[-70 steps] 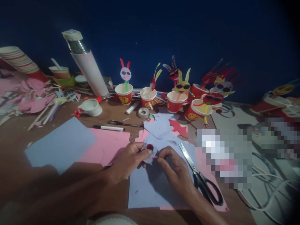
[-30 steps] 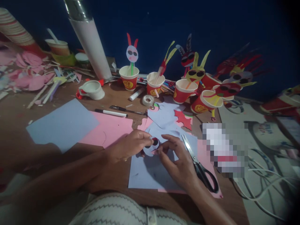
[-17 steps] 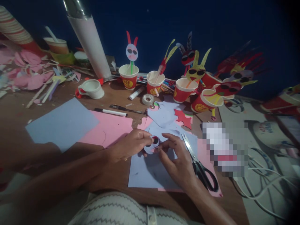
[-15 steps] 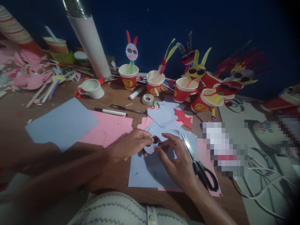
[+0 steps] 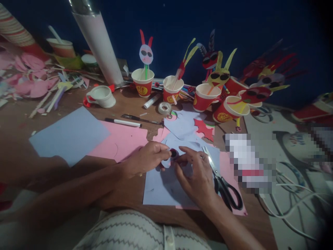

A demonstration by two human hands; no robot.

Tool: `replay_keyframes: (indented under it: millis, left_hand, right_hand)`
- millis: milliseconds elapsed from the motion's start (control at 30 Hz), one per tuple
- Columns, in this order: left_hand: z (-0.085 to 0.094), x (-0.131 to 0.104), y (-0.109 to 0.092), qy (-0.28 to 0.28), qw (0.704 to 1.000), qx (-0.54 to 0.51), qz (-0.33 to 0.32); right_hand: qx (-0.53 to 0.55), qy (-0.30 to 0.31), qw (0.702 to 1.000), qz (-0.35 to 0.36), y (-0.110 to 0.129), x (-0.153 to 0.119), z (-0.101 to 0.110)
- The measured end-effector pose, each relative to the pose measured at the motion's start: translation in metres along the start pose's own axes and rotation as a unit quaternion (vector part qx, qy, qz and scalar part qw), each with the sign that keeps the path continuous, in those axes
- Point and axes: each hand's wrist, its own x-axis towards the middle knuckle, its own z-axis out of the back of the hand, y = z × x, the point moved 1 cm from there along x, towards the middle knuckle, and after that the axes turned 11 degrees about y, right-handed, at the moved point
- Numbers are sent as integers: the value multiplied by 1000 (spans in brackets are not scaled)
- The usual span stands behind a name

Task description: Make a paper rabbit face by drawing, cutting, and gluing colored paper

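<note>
Brown tabletop [image 5: 130, 197], paper face [image 5: 165, 162] pinched in left hand [image 5: 146, 157], right hand [image 5: 197, 175] at its edge, grip unclear

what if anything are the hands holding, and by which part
A small paper face, held by its left side in the left hand. The right hand is at its right edge; whether it grips there cannot be told.

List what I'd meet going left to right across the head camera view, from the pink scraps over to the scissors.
Pink paper scraps, white mug, left hand, small paper face, right hand, black-handled scissors.
</note>
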Motion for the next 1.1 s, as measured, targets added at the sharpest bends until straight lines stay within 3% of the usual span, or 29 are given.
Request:
replay_keyframes:
  millis: [367,567,833,1000,1100]
  left_hand:
    - [0,-1,-2,-33,999,17,11]
    - [0,-2,-4,-25,999,32,-9]
    - [-1,-2,4,-57,996,62,-11]
    - [-6,-1,5,-84,995,52,-5]
    - [-7,-1,2,-81,996,34,-18]
  right_hand:
    - [-37,-2,999,9,1,0,-2]
    - [-56,-13,998,8,-1,1,-3]
    - [-68,-18,997,-6,-1,2,-5]
    - [-37,-12,999,-12,-2,2,-1]
    - [42,-23,998,-41,-5,2,4]
